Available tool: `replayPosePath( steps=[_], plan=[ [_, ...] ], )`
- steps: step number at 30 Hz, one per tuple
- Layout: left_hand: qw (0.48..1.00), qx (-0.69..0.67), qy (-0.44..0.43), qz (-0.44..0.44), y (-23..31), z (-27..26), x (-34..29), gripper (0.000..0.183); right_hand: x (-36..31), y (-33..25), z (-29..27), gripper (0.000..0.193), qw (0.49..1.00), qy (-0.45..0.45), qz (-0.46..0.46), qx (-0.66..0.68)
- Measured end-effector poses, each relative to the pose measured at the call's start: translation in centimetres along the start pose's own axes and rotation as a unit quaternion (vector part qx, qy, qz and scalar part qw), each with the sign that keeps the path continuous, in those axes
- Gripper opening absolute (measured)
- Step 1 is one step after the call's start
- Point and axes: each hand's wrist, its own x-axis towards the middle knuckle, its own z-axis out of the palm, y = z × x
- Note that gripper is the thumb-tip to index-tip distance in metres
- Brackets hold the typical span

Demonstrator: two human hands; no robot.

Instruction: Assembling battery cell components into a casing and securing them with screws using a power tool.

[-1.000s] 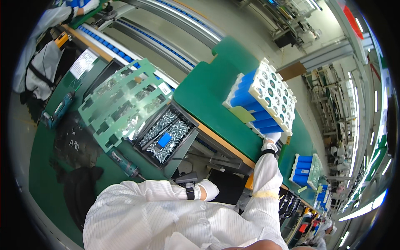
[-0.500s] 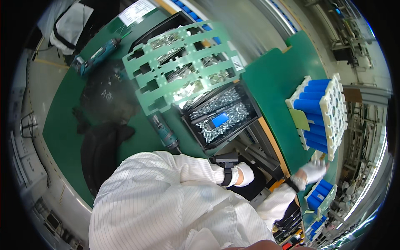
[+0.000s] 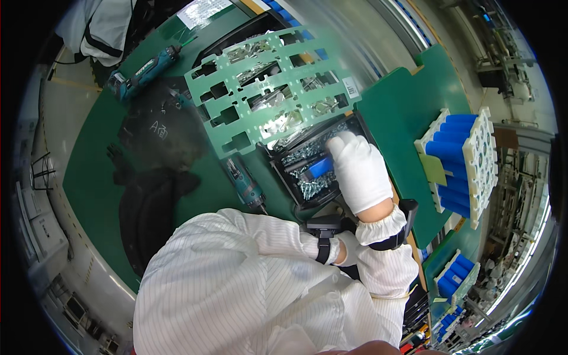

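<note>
My right hand [image 3: 360,174], in a white glove, reaches over a black bin [image 3: 307,207] of small silver screws [image 3: 312,187]. Its fingers are bent down and drawn together; whatever they hold, if anything, is hidden. Beside them in the bin lies a blue and black block [image 3: 320,168]. My left hand [image 3: 348,248], also gloved, stays low in front of the bin. The right sleeve partly covers it, and its fingers do not show. Near the bin's left side a teal power screwdriver [image 3: 247,186] lies on the green mat.
A green slotted plate [image 3: 239,142] lies over metal strips behind the bin. Another teal screwdriver [image 3: 145,74] and a dark sheet [image 3: 157,127] are at left. To the right stands a cream-framed pack of blue cells [image 3: 452,160], with a smaller pack [image 3: 455,277] nearer me.
My right hand has swung left from beside the blue cell packs to the screw bin, and its fingers have drawn in. The left hand has barely moved. The view has shifted slightly.
</note>
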Motion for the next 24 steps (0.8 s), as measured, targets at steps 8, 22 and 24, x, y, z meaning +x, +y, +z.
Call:
replayPosePath(
  steps=[8,22,24],
  plan=[
    [0.997,-0.013,-0.073,0.006,0.0,-0.3,2.0,0.025,1.2,0.7,-1.6,0.009,0.991,-0.053,-0.106,0.06],
    [0.978,-0.003,-0.188,-0.092,4.1,-10.5,3.6,0.03,-8.7,1.4,-8.9,0.041,0.847,0.005,0.24,0.474],
    [0.985,0.017,-0.154,-0.078,3.9,-9.9,3.2,0.029,-11.8,2.0,-8.3,0.035,0.8,0.014,0.261,0.541]
  ],
)
